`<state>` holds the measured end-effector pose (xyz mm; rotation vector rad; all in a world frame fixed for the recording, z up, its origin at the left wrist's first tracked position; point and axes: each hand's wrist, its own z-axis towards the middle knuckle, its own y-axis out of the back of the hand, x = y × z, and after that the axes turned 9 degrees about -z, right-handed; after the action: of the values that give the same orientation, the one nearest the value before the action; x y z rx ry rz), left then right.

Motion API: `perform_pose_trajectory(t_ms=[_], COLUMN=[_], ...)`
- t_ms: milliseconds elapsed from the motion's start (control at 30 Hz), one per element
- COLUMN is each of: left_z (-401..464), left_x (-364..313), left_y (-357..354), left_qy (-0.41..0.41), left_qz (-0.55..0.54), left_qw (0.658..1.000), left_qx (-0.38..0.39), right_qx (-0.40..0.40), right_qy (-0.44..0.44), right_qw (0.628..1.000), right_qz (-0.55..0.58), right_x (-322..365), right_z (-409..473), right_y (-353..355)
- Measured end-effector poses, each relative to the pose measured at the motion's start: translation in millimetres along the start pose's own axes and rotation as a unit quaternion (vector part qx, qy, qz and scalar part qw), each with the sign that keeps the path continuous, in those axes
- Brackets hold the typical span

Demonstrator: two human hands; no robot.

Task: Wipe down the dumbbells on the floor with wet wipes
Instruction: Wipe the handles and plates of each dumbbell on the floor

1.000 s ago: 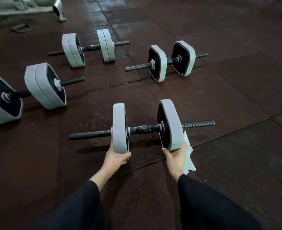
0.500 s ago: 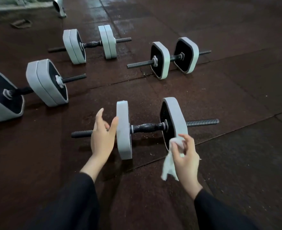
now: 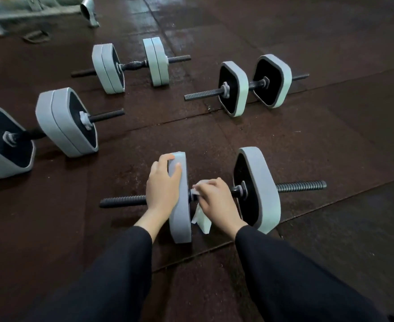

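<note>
Left hand (image 3: 162,189) grips the left plate (image 3: 180,205) of the nearest dumbbell, lower center of the frame. Right hand (image 3: 216,198) holds a white wet wipe (image 3: 201,220) wrapped around the handle between the plates.

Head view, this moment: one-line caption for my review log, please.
Left hand grips the nearest dumbbell's left plate while the right hand wipes its handle with a wet wipe.

The floor (image 3: 330,140) is made of dark brown rubber mats with thin seams between them. Four dumbbells lie directly on it: the nearest dumbbell (image 3: 258,189) in the middle, one at the left edge (image 3: 63,122), one further back (image 3: 131,66), and one on the right (image 3: 256,84). A metal frame (image 3: 35,10) stands in the far left corner.
</note>
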<state>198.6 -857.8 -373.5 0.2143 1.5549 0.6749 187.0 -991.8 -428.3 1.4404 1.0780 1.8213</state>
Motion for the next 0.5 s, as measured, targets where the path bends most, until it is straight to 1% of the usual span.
perform_pose_trajectory(t_ms=[100, 133, 200, 267, 433, 500], left_z=[1, 1, 2, 2, -1, -1], left_x=[2, 1, 1, 0, -1, -1], left_y=[0, -1, -1, -1, 0, 0], left_qy=[-0.008, -0.008, -0.009, -0.006, -0.005, -0.005], left_qz=[-0.005, -0.003, -0.002, -0.003, -0.004, -0.008], left_qw=[1.0, 1.0, 1.0, 1.0, 1.0, 1.0], left_qx=[-0.005, -0.006, -0.009, -0.01, -0.008, -0.011], right_qx=[-0.029, -0.025, 0.015, 0.057, -0.001, 0.004], right_qy=[0.046, 0.059, 0.079, 0.074, 0.094, 0.08], right_qw=[0.998, 0.996, 0.993, 0.992, 0.992, 0.994], right_qz=[-0.044, -0.059, -0.084, -0.088, -0.083, -0.073], right_x=[-9, -9, -4, 2, -4, 1], right_z=[-3, 0, 12, 19, -3, -1], right_y=[-8, -10, -11, -9, -12, -12])
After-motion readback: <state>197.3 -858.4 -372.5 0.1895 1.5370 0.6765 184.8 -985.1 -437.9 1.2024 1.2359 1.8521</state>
